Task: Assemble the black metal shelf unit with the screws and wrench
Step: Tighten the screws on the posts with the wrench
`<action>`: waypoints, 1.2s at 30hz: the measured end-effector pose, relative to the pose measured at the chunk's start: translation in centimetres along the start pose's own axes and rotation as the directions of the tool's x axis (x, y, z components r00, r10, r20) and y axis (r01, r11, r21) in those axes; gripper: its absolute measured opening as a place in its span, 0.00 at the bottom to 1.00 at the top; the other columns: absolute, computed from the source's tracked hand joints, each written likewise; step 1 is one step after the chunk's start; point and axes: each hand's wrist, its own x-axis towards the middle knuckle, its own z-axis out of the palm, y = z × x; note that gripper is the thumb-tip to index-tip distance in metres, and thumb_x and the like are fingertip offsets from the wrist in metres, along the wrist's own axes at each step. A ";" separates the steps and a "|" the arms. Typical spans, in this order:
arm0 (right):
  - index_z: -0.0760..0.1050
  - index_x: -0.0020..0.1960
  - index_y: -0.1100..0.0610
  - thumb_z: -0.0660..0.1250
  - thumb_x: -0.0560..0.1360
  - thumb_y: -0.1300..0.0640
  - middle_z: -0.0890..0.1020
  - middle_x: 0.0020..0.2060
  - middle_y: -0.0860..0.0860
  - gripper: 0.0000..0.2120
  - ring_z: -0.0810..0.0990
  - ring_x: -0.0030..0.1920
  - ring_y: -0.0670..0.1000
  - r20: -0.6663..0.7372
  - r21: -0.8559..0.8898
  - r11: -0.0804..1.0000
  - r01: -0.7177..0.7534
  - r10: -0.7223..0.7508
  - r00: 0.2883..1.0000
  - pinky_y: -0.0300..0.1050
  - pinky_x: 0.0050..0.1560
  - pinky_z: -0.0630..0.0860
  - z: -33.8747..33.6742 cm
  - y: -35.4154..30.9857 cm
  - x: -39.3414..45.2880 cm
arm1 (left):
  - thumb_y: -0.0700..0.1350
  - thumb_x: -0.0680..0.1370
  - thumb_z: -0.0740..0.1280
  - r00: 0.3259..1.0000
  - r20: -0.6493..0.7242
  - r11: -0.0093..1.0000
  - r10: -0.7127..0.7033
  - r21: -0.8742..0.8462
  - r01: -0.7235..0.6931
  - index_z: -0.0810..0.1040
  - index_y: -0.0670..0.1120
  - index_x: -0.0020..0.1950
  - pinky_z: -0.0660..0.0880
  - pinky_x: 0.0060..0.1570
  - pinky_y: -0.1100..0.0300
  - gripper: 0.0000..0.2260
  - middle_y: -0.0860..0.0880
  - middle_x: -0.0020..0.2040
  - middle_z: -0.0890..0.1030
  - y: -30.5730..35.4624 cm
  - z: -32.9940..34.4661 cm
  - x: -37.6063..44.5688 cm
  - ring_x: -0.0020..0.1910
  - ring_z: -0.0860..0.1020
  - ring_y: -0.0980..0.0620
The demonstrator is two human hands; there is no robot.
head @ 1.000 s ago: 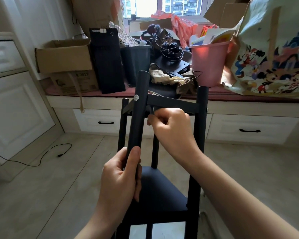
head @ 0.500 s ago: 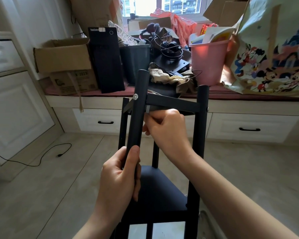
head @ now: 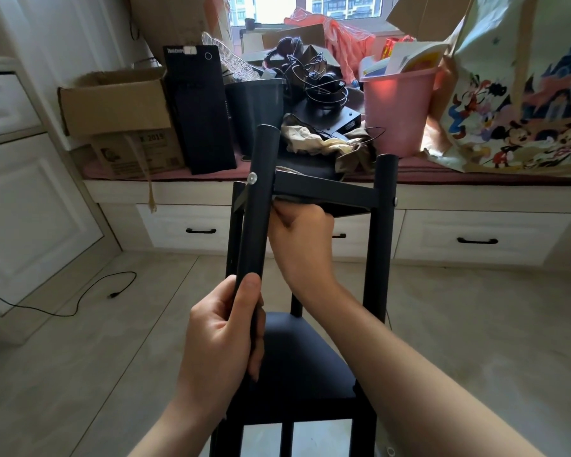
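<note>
Left hand: my left hand (head: 223, 338) grips the round black metal post (head: 256, 219) low down.
Right hand: my right hand (head: 302, 239) is curled under the black shelf's crossbar (head: 327, 191); I cannot tell what it pinches.
Screw: a silver screw (head: 252, 177) sits in the post.
Behind: a pink plastic bucket (head: 398, 110) on the window ledge.

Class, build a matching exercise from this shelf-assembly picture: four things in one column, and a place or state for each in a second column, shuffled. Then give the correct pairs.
Column one
1. left hand
2. right hand
3. round silver screw head
4. pink plastic bin

Column two
A. stands on the window bench, papers sticking out
B. sits in the near black metal post, at the upper shelf corner
C. grips the near post low down
D. curled under the upper black shelf panel, beside the post

Pairs: 1-C, 2-D, 3-B, 4-A
</note>
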 end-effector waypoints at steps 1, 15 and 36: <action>0.72 0.30 0.51 0.67 0.79 0.58 0.71 0.22 0.41 0.18 0.72 0.25 0.44 -0.005 -0.001 1.000 0.007 -0.007 1.000 0.31 0.31 0.66 0.1 0.1 0.0 | 0.65 0.76 0.62 1.000 0.002 1.000 0.000 -0.002 0.000 0.69 0.45 0.33 0.62 0.17 0.62 0.24 0.48 0.21 0.67 0.0 0.0 0.0 0.14 0.64 0.49; 0.78 0.36 0.62 0.66 0.79 0.59 0.78 0.26 0.49 0.14 0.77 0.31 0.49 0.008 -0.021 1.000 0.002 -0.002 1.000 0.40 0.35 0.73 0.0 0.1 -0.1 | 0.65 0.76 0.62 1.000 0.006 1.000 -0.006 -0.008 0.006 0.70 0.45 0.34 0.62 0.18 0.61 0.24 0.48 0.22 0.68 -0.2 -0.2 0.2 0.15 0.64 0.48; 0.78 0.36 0.64 0.65 0.75 0.63 0.71 0.24 0.52 0.11 0.65 0.26 0.46 0.251 -0.075 0.987 -0.144 0.159 0.955 0.41 0.27 0.62 -4.6 -2.8 -0.4 | 0.65 0.75 0.62 1.000 0.004 1.000 0.011 -0.020 -0.011 0.69 0.42 0.35 0.62 0.19 0.59 0.26 0.43 0.24 0.68 -0.4 -0.7 0.3 0.15 0.65 0.47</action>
